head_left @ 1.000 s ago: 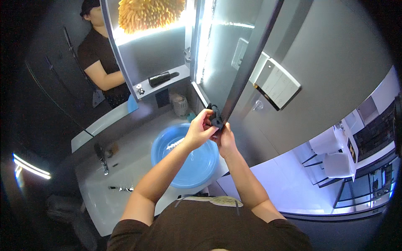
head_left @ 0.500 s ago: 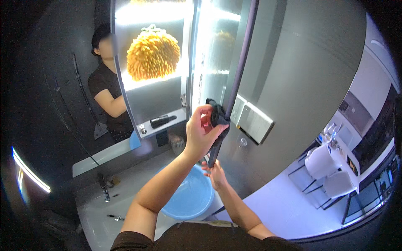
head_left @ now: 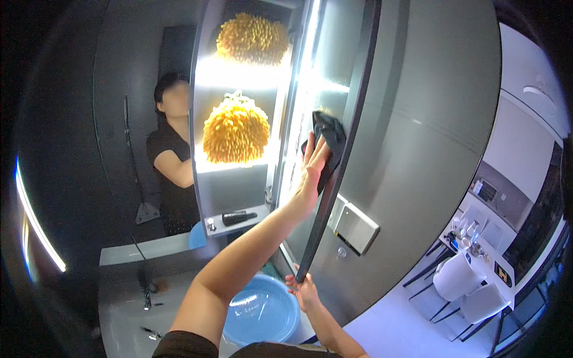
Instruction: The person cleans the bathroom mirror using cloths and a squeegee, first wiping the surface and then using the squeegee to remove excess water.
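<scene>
At lower left, a glossy white washbasin surface [head_left: 119,322] carries a round blue plastic tub [head_left: 262,316]; right of centre stands a dark-edged cabinet door [head_left: 318,232], and white chairs [head_left: 458,277] fill the lower right. At centre, the left hand [head_left: 308,182] reaches up, nearly straight fingers holding a crumpled black cloth [head_left: 330,132] to the door's inner face. The right hand [head_left: 307,292], lower centre, grips its bottom corner.
</scene>
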Action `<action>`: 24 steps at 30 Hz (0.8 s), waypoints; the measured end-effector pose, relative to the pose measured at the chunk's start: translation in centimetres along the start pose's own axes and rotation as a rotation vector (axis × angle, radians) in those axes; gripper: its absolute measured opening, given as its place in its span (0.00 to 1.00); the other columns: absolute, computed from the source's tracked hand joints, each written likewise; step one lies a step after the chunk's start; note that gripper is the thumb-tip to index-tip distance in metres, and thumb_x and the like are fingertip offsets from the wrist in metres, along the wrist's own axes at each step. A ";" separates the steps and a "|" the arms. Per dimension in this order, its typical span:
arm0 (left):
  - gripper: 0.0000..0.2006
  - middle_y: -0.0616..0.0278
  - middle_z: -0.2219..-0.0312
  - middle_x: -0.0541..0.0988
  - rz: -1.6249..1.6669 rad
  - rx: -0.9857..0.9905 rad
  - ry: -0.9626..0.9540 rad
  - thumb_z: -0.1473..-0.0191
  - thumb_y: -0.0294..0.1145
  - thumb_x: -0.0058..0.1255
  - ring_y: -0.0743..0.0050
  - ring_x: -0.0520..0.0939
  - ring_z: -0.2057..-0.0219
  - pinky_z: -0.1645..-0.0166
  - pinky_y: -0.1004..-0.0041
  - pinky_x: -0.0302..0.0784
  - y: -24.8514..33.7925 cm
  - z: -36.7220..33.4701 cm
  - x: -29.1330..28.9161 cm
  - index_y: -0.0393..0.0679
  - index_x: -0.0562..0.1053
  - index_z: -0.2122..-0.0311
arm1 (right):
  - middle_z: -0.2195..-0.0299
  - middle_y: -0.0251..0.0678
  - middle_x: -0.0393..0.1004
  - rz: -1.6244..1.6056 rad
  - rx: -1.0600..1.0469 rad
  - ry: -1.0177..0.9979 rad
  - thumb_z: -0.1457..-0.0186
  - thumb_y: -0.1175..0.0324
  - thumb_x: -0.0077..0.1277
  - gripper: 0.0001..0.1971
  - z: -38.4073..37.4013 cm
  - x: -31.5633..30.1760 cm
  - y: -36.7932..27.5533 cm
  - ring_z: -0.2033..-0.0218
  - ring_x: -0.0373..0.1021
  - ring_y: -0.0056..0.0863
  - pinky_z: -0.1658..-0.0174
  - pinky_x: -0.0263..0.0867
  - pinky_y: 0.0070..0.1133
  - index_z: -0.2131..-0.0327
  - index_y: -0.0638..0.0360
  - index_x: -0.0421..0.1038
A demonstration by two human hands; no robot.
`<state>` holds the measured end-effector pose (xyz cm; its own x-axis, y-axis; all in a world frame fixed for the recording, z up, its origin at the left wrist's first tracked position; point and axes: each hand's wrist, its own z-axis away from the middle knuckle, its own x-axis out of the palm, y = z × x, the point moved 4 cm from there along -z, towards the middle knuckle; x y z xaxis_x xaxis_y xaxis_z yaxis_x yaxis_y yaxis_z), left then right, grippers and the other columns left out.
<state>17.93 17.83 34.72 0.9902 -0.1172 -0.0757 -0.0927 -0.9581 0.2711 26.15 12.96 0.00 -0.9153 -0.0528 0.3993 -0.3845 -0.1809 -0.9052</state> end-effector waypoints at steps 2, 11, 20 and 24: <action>0.46 0.54 0.34 0.36 0.082 -0.002 -0.082 0.46 0.69 0.07 0.66 0.31 0.33 0.34 0.66 0.20 -0.2 -6.1 -1.3 0.37 0.40 0.35 | 0.61 0.33 0.69 -0.003 0.011 -0.040 0.36 0.50 0.23 0.25 0.0 0.6 -0.3 0.62 0.64 0.25 0.58 0.60 0.27 0.40 0.45 0.55; 0.44 0.46 0.35 0.41 0.094 0.089 -0.032 0.44 0.67 0.12 0.59 0.40 0.34 0.33 0.65 0.30 4.7 -27.6 -2.8 0.36 0.40 0.36 | 0.59 0.34 0.70 0.052 0.052 -0.065 0.36 0.51 0.20 0.25 0.0 0.4 -0.1 0.61 0.64 0.24 0.57 0.60 0.24 0.40 0.45 0.55; 0.47 0.44 0.36 0.46 -0.133 -0.098 0.151 0.48 0.72 0.19 0.54 0.45 0.34 0.33 0.59 0.38 1.5 -29.7 -3.9 0.40 0.47 0.36 | 0.59 0.34 0.71 0.084 0.010 -0.029 0.35 0.54 0.22 0.24 -1.5 -1.6 0.1 0.60 0.65 0.22 0.57 0.60 0.22 0.40 0.46 0.56; 0.49 0.44 0.36 0.44 -0.348 -0.189 0.228 0.51 0.74 0.08 0.53 0.45 0.35 0.34 0.57 0.34 -3.2 -30.5 -7.0 0.40 0.46 0.36 | 0.59 0.34 0.71 0.060 0.040 -0.027 0.35 0.55 0.24 0.23 -1.9 -1.7 0.1 0.60 0.66 0.22 0.57 0.61 0.23 0.41 0.46 0.57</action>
<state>14.43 29.71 63.68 0.9586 0.2843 0.0143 0.2495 -0.8634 0.4385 27.46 14.87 -1.00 -0.9329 -0.0908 0.3485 -0.3231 -0.2161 -0.9214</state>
